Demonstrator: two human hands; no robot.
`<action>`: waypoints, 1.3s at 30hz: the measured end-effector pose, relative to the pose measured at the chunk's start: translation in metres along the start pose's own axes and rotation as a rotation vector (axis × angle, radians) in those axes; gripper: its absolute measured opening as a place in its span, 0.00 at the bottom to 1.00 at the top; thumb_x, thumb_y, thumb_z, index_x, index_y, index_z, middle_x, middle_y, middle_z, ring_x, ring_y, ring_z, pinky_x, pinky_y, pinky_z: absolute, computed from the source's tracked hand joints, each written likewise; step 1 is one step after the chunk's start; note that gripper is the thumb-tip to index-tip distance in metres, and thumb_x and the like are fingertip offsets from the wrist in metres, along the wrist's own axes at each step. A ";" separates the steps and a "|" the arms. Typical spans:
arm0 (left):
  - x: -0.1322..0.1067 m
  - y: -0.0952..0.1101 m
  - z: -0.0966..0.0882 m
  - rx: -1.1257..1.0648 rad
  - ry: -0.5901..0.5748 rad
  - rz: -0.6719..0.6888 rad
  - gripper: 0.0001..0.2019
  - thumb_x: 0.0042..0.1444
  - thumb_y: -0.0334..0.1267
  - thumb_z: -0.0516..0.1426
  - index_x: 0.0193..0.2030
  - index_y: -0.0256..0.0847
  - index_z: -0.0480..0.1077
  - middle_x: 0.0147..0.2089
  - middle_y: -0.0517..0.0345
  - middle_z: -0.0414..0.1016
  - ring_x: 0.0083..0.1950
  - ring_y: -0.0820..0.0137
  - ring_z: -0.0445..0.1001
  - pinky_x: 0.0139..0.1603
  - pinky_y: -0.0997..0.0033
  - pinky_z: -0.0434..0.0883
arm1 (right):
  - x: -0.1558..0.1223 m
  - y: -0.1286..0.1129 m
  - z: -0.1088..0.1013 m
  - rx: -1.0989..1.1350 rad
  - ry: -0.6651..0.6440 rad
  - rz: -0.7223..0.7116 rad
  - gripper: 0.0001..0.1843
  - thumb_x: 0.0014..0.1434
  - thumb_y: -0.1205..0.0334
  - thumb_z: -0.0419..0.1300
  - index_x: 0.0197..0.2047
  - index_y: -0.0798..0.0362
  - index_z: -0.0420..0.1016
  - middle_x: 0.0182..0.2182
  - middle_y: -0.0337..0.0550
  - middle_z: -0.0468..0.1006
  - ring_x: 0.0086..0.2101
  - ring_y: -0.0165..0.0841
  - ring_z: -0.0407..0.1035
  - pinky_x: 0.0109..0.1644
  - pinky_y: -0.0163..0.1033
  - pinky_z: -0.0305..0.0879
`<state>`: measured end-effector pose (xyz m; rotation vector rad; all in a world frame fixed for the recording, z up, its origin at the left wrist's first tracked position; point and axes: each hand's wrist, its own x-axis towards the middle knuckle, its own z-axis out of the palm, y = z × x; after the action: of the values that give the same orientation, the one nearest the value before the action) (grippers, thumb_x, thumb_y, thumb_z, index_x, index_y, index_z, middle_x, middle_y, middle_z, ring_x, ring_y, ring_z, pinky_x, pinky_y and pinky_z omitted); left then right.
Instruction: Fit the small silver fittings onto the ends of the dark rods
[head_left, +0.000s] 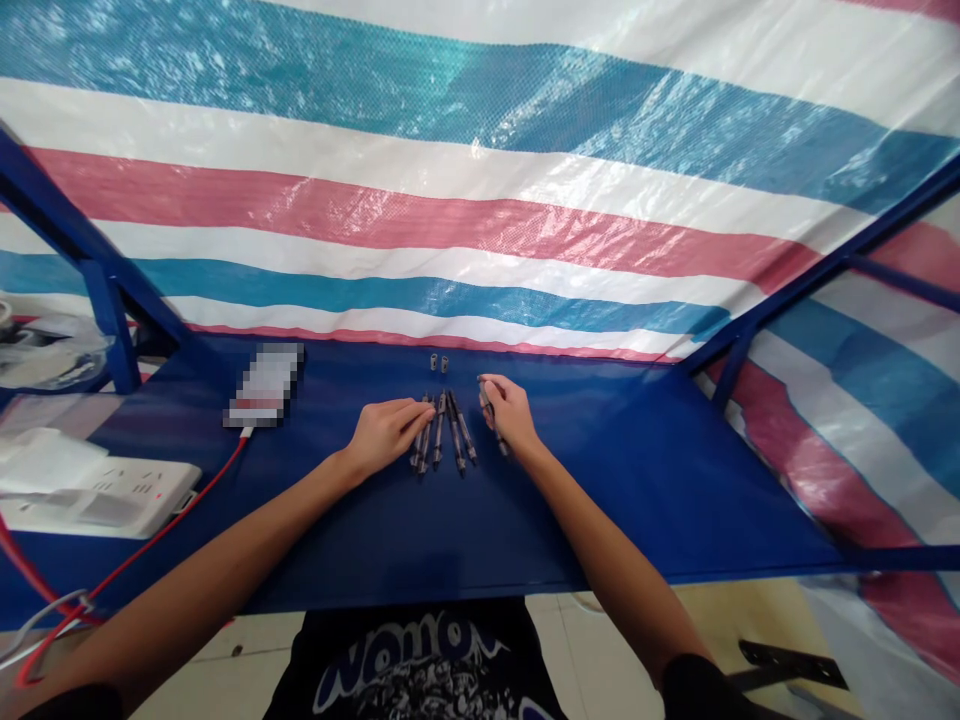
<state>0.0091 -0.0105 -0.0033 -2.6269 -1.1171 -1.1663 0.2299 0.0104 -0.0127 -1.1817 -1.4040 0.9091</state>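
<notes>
So, a small row of dark pens [442, 432] lies on the navy bench [622, 480], set side by side and pointing away from the person, right between the two hands. The left hand [385, 437] rests flat and relaxed – fingers stretched out, not clenched – with its fingertips [424, 413] at the row's left end, touching or just beside the nearest pen; the angle doesn't settle which. The right hand [510, 415] sits at the other end of the row, fingers curled around a single pen [491, 408] that runs slantwise beneath them, its lower tip poking out toward the wrist, so that pen looks grasped. Just beyond the row, two small dark cylindrical parts [439, 363] stand close together near the far edge of the bench. Further left lie a flat rectangular object [264, 385], too blurred to name, with a red cable [187, 520] trailing from it, and a white power strip [97, 497]. A striped tarp [480, 230] – blue, white and red – hangs behind, beside a blue metal frame [97, 250].
</notes>
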 end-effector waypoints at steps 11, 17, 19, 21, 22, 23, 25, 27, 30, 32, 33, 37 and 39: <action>-0.004 -0.013 0.012 0.216 -0.207 -0.189 0.07 0.60 0.40 0.54 0.39 0.43 0.73 0.32 0.60 0.77 0.31 0.69 0.75 0.24 0.74 0.59 | -0.005 0.000 0.001 -0.515 -0.057 -0.082 0.11 0.57 0.61 0.55 0.40 0.52 0.76 0.25 0.40 0.76 0.27 0.34 0.69 0.37 0.40 0.64; -0.002 -0.010 0.010 0.162 -0.204 -0.207 0.07 0.61 0.40 0.54 0.38 0.43 0.72 0.32 0.60 0.77 0.29 0.70 0.73 0.24 0.74 0.58 | -0.006 0.001 0.002 -0.570 -0.063 -0.089 0.12 0.57 0.64 0.56 0.43 0.52 0.75 0.31 0.43 0.79 0.31 0.35 0.71 0.41 0.42 0.65; -0.002 -0.010 0.009 0.157 -0.208 -0.210 0.07 0.61 0.40 0.53 0.38 0.43 0.72 0.32 0.59 0.77 0.29 0.70 0.73 0.25 0.74 0.58 | -0.006 0.001 0.003 -0.576 -0.057 -0.092 0.12 0.56 0.66 0.55 0.43 0.53 0.75 0.32 0.44 0.78 0.32 0.36 0.71 0.43 0.43 0.65; -0.002 -0.009 0.009 0.156 -0.223 -0.224 0.08 0.61 0.41 0.53 0.39 0.43 0.72 0.33 0.59 0.77 0.30 0.70 0.73 0.25 0.74 0.58 | -0.006 -0.001 0.003 -0.575 -0.050 -0.091 0.12 0.56 0.66 0.54 0.43 0.54 0.75 0.32 0.44 0.78 0.32 0.35 0.71 0.43 0.42 0.65; -0.001 -0.009 0.009 0.156 -0.239 -0.238 0.09 0.61 0.41 0.53 0.39 0.43 0.72 0.33 0.59 0.77 0.31 0.69 0.73 0.26 0.74 0.59 | -0.006 -0.001 0.003 -0.577 -0.048 -0.091 0.12 0.56 0.66 0.54 0.43 0.54 0.75 0.32 0.44 0.78 0.32 0.35 0.70 0.43 0.42 0.65; 0.000 -0.008 0.008 0.155 -0.261 -0.258 0.09 0.61 0.41 0.52 0.40 0.43 0.72 0.34 0.59 0.77 0.32 0.69 0.74 0.27 0.74 0.60 | -0.005 -0.003 0.003 -0.581 -0.045 -0.091 0.13 0.56 0.66 0.54 0.43 0.54 0.75 0.33 0.44 0.78 0.32 0.35 0.70 0.43 0.41 0.65; 0.001 -0.007 0.006 0.156 -0.314 -0.305 0.09 0.62 0.42 0.52 0.42 0.43 0.72 0.36 0.59 0.78 0.35 0.69 0.75 0.29 0.74 0.62 | -0.005 -0.005 0.003 -0.604 -0.039 -0.081 0.13 0.57 0.65 0.54 0.44 0.54 0.75 0.34 0.44 0.78 0.32 0.33 0.70 0.42 0.40 0.64; 0.003 -0.006 0.004 0.159 -0.356 -0.349 0.10 0.62 0.42 0.52 0.43 0.44 0.72 0.38 0.60 0.78 0.38 0.68 0.75 0.31 0.74 0.62 | -0.004 -0.009 0.003 -0.651 -0.056 -0.049 0.13 0.57 0.65 0.55 0.44 0.54 0.75 0.33 0.43 0.78 0.32 0.33 0.70 0.42 0.39 0.64; 0.005 -0.003 0.001 0.150 -0.370 -0.374 0.10 0.62 0.42 0.51 0.43 0.44 0.72 0.39 0.60 0.77 0.39 0.67 0.75 0.32 0.73 0.63 | 0.001 -0.016 0.003 -0.718 -0.125 0.010 0.13 0.56 0.63 0.57 0.44 0.53 0.75 0.29 0.41 0.78 0.32 0.34 0.70 0.41 0.38 0.63; 0.005 -0.002 0.000 0.130 -0.359 -0.377 0.11 0.63 0.42 0.50 0.43 0.44 0.72 0.39 0.60 0.77 0.39 0.67 0.74 0.33 0.73 0.63 | 0.008 -0.023 0.006 -0.746 -0.151 0.020 0.13 0.56 0.62 0.58 0.46 0.53 0.75 0.29 0.41 0.78 0.33 0.35 0.71 0.41 0.38 0.63; 0.005 -0.002 0.000 0.119 -0.354 -0.380 0.11 0.63 0.42 0.50 0.43 0.44 0.72 0.39 0.59 0.77 0.39 0.68 0.74 0.33 0.73 0.63 | 0.013 -0.028 0.008 -0.757 -0.149 0.012 0.14 0.57 0.62 0.58 0.46 0.53 0.74 0.29 0.42 0.79 0.33 0.35 0.71 0.41 0.38 0.63; 0.003 -0.003 0.000 0.102 -0.340 -0.385 0.11 0.63 0.41 0.49 0.42 0.43 0.72 0.39 0.58 0.77 0.37 0.69 0.74 0.34 0.73 0.64 | 0.041 -0.048 0.021 -0.828 -0.157 -0.057 0.10 0.58 0.63 0.56 0.42 0.52 0.76 0.34 0.43 0.79 0.36 0.36 0.71 0.43 0.38 0.63; 0.003 -0.003 0.001 0.103 -0.337 -0.379 0.11 0.63 0.41 0.49 0.42 0.43 0.72 0.39 0.58 0.77 0.38 0.68 0.74 0.34 0.74 0.64 | 0.051 -0.055 0.029 -0.882 -0.190 -0.053 0.09 0.58 0.64 0.55 0.37 0.52 0.77 0.35 0.44 0.79 0.38 0.36 0.71 0.42 0.38 0.63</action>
<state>0.0092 -0.0065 -0.0023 -2.6684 -1.7442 -0.6886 0.1932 0.0498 0.0469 -1.7072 -2.0774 0.3427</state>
